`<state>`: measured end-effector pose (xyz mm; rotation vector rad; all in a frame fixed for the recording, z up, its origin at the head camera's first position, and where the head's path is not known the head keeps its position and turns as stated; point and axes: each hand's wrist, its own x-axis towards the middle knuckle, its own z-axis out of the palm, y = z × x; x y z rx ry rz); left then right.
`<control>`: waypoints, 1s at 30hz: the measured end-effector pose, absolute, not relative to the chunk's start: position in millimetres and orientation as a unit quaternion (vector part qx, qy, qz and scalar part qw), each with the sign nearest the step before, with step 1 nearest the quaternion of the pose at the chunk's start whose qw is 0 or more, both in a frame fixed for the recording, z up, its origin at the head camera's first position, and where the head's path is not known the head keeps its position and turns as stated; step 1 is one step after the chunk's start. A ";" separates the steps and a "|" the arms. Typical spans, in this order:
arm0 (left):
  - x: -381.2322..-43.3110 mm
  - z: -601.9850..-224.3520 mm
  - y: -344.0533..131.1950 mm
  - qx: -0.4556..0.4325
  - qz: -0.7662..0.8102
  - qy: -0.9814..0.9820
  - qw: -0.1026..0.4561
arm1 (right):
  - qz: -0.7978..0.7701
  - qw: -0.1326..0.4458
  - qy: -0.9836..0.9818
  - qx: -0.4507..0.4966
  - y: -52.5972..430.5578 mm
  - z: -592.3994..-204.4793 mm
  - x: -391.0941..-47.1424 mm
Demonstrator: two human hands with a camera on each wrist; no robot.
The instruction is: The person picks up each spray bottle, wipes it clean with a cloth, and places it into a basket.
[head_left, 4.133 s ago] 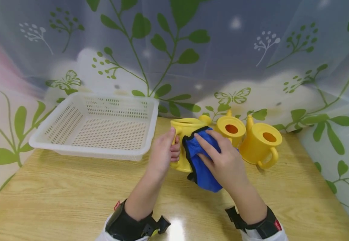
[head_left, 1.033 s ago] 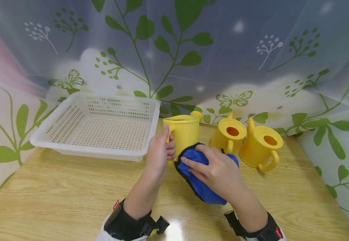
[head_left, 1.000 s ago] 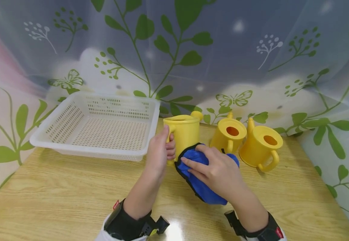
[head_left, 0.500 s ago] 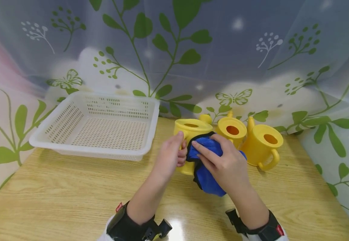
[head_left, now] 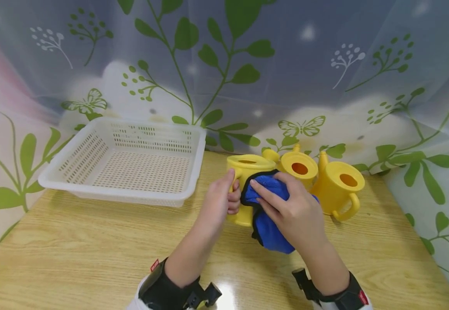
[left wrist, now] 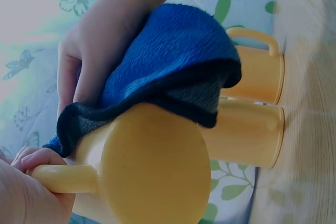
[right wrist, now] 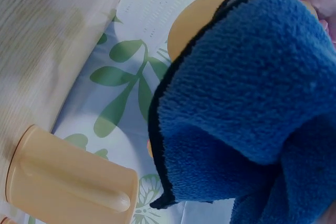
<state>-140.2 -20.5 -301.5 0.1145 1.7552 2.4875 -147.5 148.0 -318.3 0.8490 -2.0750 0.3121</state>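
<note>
Right of basket (head_left: 116,194), my left hand (head_left: 218,198) grips can (head_left: 243,170) by its handle, probably bracing it against the cloth (head_left: 274,239) my right hand (head_left: 299,211) holds to its side, other cans (head_left: 329,189) farther right.

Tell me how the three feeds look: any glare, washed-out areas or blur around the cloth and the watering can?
Head: a white glare patch on the wooden table, at the bottom edge; left wrist: upper-left corner washed out, though the held watering can has a readable outline; right wrist: dimmer with a cool cast, but the blue cloth shows its pile, with no heavy blur.
</note>
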 end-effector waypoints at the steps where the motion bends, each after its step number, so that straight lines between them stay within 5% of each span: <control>1: -141.1 -302.0 -21.5 0.035 0.816 0.575 0.045 | 0.117 0.417 -0.833 0.344 148.2 -318.6 -147.3; 18: -153.2 -306.8 -33.2 -0.029 0.842 0.539 0.011 | 0.089 0.315 -0.839 0.434 145.2 -321.2 -142.3; 30: -148.8 -307.1 -23.6 0.020 0.819 0.570 0.065 | 0.111 0.393 -0.850 0.334 152.9 -318.7 -149.2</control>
